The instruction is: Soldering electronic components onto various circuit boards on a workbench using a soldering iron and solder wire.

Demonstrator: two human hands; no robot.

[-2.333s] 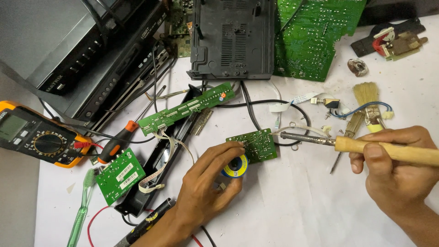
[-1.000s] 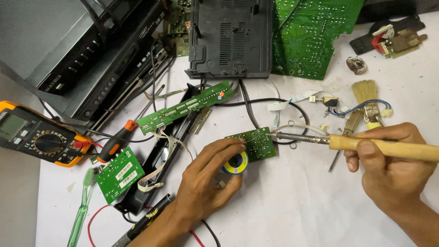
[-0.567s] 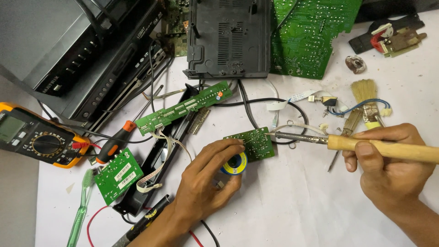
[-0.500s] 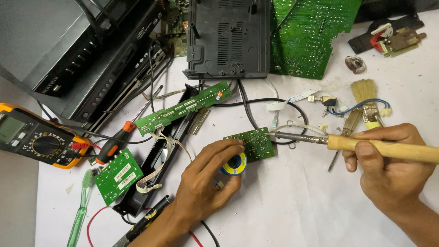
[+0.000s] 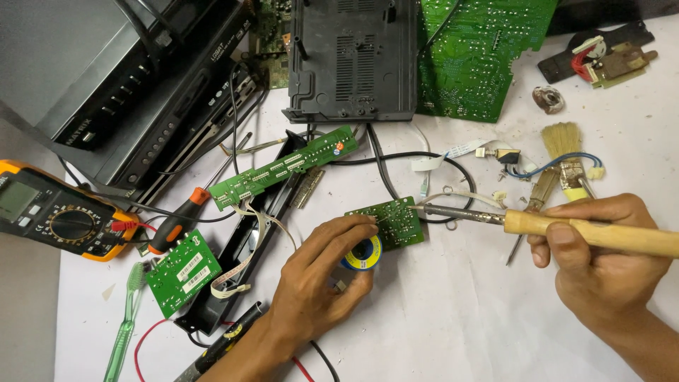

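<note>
Small green circuit board (image 5: 387, 223) flat on white surface; wooden-handled soldering iron (image 5: 537, 225) tip at its right edge; blue solder spool (image 5: 362, 253) just beside

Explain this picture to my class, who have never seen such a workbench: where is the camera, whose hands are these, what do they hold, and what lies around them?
The camera sits on the person's head and looks down, so both hands are that person's own. The right hand holds a soldering iron by its wooden handle, its metal tip at the edge of a small green circuit board. The left hand rests on a blue and yellow spool of solder wire beside that board. On the white table lie an orange multimeter, an orange-handled screwdriver, a green toothbrush, a paintbrush, more green boards and black device casings.
</note>
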